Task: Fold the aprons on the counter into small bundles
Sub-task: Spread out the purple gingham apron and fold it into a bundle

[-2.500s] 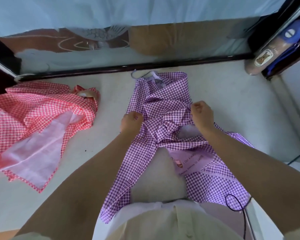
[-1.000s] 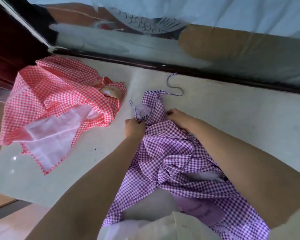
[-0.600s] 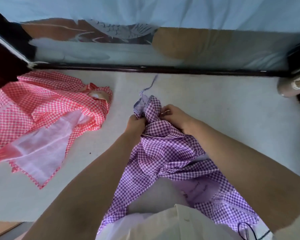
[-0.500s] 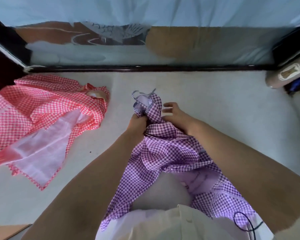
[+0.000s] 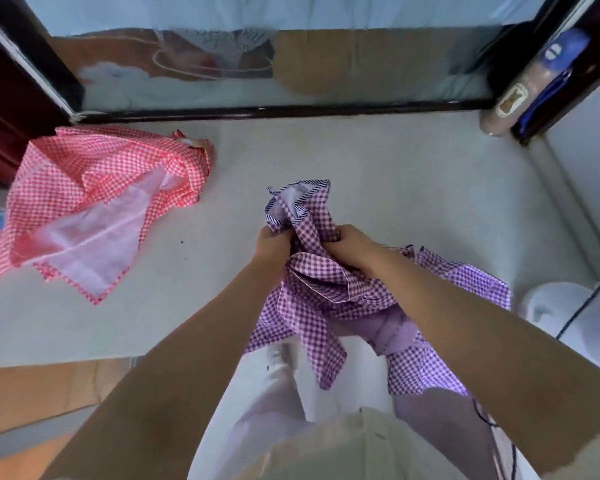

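The broad, pale grey counter [image 5: 395,174] carries both pieces. The purple-and-white gingham cloth apron [image 5: 326,292] lies at the counter's front edge, its upper part bunched on the surface and its lower part hanging off over my legs.

I judge it light, thin and limp. It will not hold a crease by itself, it will slump wherever I let go, and the hanging part will likely drag the rest toward the front edge. The best hold, I think, is flat along hems and corners rather than in a fistful. It looks crumpled, with small checks outside and a plain lilac patch showing low down.

The red-and-white gingham apron with pale pink lining [image 5: 94,174] sits in a loose heap toward the counter's far left corner, not yet folded.

My left hand [image 5: 272,245] and right hand [image 5: 352,249] sit close together, a little back from the counter's front edge. Each has its fingers curled tight into a gather of purple cloth. Just beyond them stands a peak of cloth edged in narrow dark-striped binding [image 5: 302,188].
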A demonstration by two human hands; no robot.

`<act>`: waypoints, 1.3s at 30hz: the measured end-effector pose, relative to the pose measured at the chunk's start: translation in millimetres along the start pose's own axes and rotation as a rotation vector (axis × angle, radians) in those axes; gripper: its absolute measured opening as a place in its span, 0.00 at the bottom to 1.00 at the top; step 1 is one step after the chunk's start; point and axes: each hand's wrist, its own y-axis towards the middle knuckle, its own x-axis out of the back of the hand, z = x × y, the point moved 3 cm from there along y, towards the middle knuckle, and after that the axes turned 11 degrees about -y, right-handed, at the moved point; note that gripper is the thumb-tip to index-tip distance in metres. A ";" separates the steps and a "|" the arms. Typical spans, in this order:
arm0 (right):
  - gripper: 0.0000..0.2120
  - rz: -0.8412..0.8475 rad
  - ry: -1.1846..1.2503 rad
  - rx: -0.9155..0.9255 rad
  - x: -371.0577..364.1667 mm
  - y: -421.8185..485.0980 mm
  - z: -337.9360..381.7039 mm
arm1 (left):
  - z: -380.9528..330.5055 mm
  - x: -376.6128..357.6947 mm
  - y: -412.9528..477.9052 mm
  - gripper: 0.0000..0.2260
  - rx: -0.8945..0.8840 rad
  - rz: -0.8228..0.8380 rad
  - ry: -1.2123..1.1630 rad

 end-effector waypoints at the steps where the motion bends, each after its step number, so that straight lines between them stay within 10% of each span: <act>1: 0.15 -0.029 -0.022 -0.012 -7.4 -10.4 -7.7 | 12.4 6.3 -9.2 0.09 -0.013 -0.007 0.020; 15: 0.08 0.359 0.130 -0.200 -164.0 -197.1 -107.6 | 157.1 130.2 -191.8 0.09 0.040 -0.107 0.421; 28: 0.07 -0.476 -0.199 0.446 -192.0 -239.9 14.8 | 48.6 279.4 -236.9 0.08 -0.378 -0.372 0.338; 39: 0.19 -0.024 -0.075 0.296 -233.0 -274.3 17.0 | 24.2 313.5 -252.8 0.09 -0.373 -0.274 0.425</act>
